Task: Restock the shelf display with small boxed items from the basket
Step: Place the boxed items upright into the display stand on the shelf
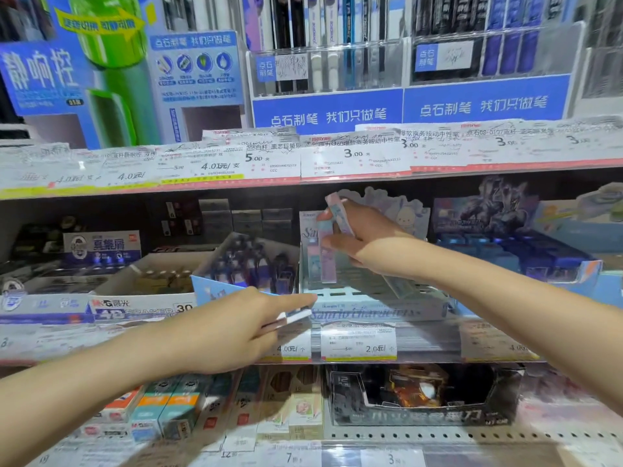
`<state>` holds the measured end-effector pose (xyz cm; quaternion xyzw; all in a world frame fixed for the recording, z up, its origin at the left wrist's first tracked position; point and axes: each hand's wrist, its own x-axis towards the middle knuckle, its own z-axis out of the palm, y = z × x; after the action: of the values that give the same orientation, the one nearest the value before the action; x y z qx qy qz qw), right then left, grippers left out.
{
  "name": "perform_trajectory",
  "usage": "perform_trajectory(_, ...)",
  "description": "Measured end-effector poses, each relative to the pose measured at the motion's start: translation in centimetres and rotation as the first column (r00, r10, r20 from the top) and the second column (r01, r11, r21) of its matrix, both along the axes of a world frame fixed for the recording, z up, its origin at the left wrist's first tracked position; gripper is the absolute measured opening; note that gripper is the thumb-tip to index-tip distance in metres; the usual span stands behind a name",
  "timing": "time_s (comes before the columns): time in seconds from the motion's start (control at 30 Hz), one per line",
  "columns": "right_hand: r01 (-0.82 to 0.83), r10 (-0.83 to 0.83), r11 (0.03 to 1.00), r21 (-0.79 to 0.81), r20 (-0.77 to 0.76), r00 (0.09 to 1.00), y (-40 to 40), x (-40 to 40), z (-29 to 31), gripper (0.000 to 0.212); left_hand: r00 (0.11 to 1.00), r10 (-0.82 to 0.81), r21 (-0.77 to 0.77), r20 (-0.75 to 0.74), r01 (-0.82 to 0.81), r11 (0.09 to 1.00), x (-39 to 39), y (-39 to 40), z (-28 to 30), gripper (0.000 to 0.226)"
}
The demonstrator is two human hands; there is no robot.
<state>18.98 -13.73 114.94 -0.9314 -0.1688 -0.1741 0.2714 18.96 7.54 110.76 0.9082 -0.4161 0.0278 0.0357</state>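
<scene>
In the head view, the main risk lay at the pastel display tray on the middle shelf. The right hand pinched a slim pastel box between thumb and fingers, tilted, above the tray's left end, where another pastel box already stood upright against the tray's left wall. If the held box came down at that tilt, it would probably knock the standing one over or jam across the slots instead of seating. The grip looked light and sat near the box's end, so a slip into the tray seemed possible too.

The left hand, nearer and to the left, held a small flat white-edged box with fingers curled under and the index finger stretched toward the tray's front lip. That box hung just beside the lip, over the price-label strip; a nudge against the lip could push it out of the fingers and down to the lower shelf.

The basket was not in view.
</scene>
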Motion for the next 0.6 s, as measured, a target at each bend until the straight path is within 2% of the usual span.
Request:
perform_trajectory(0.2,0.029,-0.016,0.988,-0.151,0.086,0.996,1.2,0.9,0.0,0.052,0.999,0.009,0.024,-0.04,-0.008,1.0,0.1,-0.3,0.2,0.056)
perform_trajectory(0.47,-0.017,0.031,0.983,-0.185,0.069,0.997,1.6,0.4,-0.9,0.041,0.997,-0.018,0.018,-0.076,0.02,1.0,0.0,-0.5,0.6,0.049)
perform_trajectory(0.6,-0.027,0.057,0.975,-0.222,0.131,0.99,1.7,0.3,-0.6,0.022,0.997,-0.011,0.016,-0.078,0.012,1.0,0.2,-0.3,0.6,0.05)
